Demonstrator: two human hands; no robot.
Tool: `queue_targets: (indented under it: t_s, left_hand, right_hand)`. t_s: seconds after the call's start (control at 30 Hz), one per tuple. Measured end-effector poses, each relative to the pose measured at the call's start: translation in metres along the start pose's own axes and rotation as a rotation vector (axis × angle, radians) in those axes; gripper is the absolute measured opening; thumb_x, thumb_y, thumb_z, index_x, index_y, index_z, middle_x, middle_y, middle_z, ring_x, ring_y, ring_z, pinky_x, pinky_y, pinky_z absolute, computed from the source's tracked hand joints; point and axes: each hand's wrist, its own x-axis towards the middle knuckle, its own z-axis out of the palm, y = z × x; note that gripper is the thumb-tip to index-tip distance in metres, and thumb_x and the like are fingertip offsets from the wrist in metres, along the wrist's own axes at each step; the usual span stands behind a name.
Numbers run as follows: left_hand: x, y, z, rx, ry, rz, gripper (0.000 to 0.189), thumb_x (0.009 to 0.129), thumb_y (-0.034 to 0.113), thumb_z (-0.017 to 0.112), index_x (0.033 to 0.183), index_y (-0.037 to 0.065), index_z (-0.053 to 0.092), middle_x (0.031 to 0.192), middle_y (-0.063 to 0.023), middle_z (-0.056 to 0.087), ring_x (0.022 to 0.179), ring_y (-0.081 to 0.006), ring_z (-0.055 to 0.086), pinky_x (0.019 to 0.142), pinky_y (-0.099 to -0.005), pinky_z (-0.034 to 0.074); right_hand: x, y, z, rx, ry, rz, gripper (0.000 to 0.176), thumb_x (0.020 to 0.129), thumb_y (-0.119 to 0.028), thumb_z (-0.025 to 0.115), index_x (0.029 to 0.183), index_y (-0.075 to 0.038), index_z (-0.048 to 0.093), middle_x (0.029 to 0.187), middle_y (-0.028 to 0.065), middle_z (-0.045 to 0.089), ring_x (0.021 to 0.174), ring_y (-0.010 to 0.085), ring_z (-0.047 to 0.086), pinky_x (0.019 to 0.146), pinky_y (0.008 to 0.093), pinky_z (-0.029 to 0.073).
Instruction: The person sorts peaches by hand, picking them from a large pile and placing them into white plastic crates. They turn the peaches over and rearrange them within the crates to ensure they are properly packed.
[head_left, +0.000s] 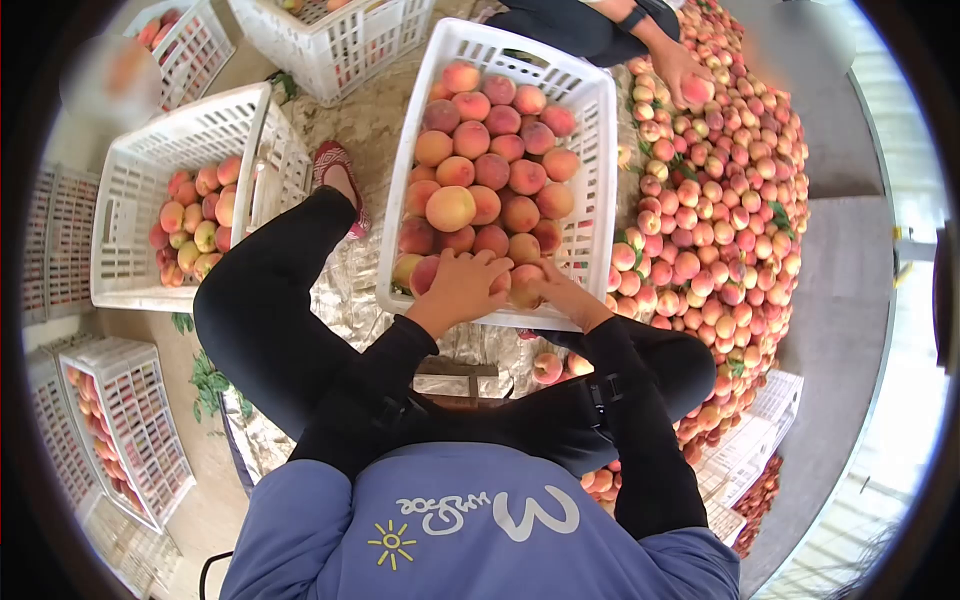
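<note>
Peaches fill the white crate between the knees, heaped close to the rim. Left hand lies flat on the near-end fruit, fingers spread and released. Right hand cups one peach at the near wall. Its fingers are curled, but I cannot tell if they really grip.

Looks like levelling the near end. Best done with light palms and no pressing, since soft skins bruise, and the heap should stay below the rim.

Around: a loose pile lies just right of the crate, with another person's hand on it at the far end. Left crate is part-filled; far crate stands beyond. Left leg and the pile hem the crate in on both sides.
</note>
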Motion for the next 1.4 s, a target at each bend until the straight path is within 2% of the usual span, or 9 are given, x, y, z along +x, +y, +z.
queue_targets:
  t_s: [0.2,0.37,0.57,0.77,0.9,1.0,1.1,1.23,1.4]
  left_hand:
    - [0.018,0.012,-0.020,0.131,-0.275,0.038,0.053,0.087,0.041,0.054,0.137,0.025,0.051,0.119,-0.0160,0.056,0.100,-0.0369,0.060,0.086,-0.0530,0.045]
    - [0.031,-0.001,-0.013,0.097,-0.397,0.172,0.055,0.087,0.032,0.054,0.141,0.023,0.046,0.123,-0.0215,0.051,0.109,-0.0416,0.056,0.090,-0.0492,0.048]
    - [0.041,0.002,-0.011,0.085,-0.491,0.183,0.054,0.094,0.018,0.055,0.144,0.010,0.040,0.134,-0.0213,0.045,0.125,-0.0345,0.045,0.105,-0.0376,0.037]
    - [0.045,-0.012,-0.012,-0.013,-0.603,0.095,0.059,0.093,0.021,0.058,0.147,0.012,0.036,0.149,-0.0216,0.028,0.137,-0.0369,0.032,0.112,-0.0413,0.030]
    - [0.042,0.000,-0.016,0.078,-0.650,0.128,0.057,0.095,0.017,0.054,0.147,0.009,0.032,0.151,-0.0193,0.028,0.139,-0.0327,0.030,0.113,-0.0372,0.029]
    - [0.046,0.017,-0.029,0.135,-0.649,0.136,0.056,0.096,0.014,0.053,0.148,0.008,0.030,0.151,-0.0181,0.028,0.140,-0.0306,0.030,0.113,-0.0351,0.028]
    - [0.045,0.024,-0.025,0.052,-0.632,0.050,0.058,0.094,0.018,0.056,0.146,0.008,0.034,0.150,-0.0202,0.026,0.140,-0.0354,0.027,0.115,-0.0383,0.024]
    - [0.041,-0.017,-0.018,-0.112,-0.632,0.004,0.053,0.094,0.014,0.055,0.142,0.001,0.036,0.150,-0.0184,0.029,0.139,-0.0333,0.029,0.115,-0.0367,0.024]
    - [0.035,-0.020,-0.028,0.080,-0.800,-0.142,0.053,0.092,0.015,0.059,0.139,-0.001,0.040,0.144,-0.0189,0.040,0.137,-0.0316,0.034,0.111,-0.0361,0.029]
  right_hand:
    - [0.000,0.024,0.018,-0.882,0.125,-0.536,0.039,0.095,-0.034,0.041,0.101,0.002,0.056,0.105,0.0300,0.062,0.098,0.0426,0.061,0.086,0.0497,0.049]
    - [-0.026,-0.003,0.036,-0.874,0.350,-0.138,0.045,0.088,-0.034,0.050,0.117,-0.002,0.060,0.116,0.0204,0.064,0.107,0.0333,0.063,0.089,0.0493,0.048]
    - [-0.004,0.010,0.038,-0.670,0.464,-0.206,0.042,0.082,-0.028,0.057,0.118,-0.006,0.059,0.109,0.0198,0.066,0.103,0.0311,0.065,0.087,0.0470,0.047]
    - [-0.054,-0.026,0.030,-1.005,0.295,-0.278,0.039,0.078,-0.028,0.065,0.110,-0.006,0.062,0.103,0.0113,0.068,0.094,0.0245,0.064,0.086,0.0429,0.044]
    - [-0.198,-0.028,-0.004,-0.220,0.935,-1.351,0.043,0.080,-0.028,0.065,0.118,-0.011,0.061,0.120,0.0119,0.060,0.112,0.0270,0.056,0.100,0.0448,0.036]
    - [-0.268,0.071,-0.076,-0.150,1.337,-1.070,0.036,0.087,-0.019,0.059,0.120,-0.006,0.059,0.126,0.0130,0.057,0.119,0.0269,0.052,0.103,0.0438,0.036]
    - [-0.223,0.260,-0.123,0.380,1.691,-0.436,0.037,0.091,-0.022,0.060,0.119,0.002,0.059,0.114,0.0157,0.063,0.108,0.0298,0.057,0.097,0.0367,0.043]
    - [-0.176,0.495,-0.123,1.022,1.540,-0.052,0.063,0.090,-0.048,0.057,0.128,0.002,0.055,0.118,0.0143,0.061,0.114,0.0225,0.055,0.097,0.0327,0.042]
    - [-0.165,0.497,-0.109,1.349,1.308,0.043,0.074,0.085,-0.065,0.055,0.131,-0.006,0.053,0.125,0.0097,0.057,0.116,0.0229,0.052,0.092,0.0391,0.043]
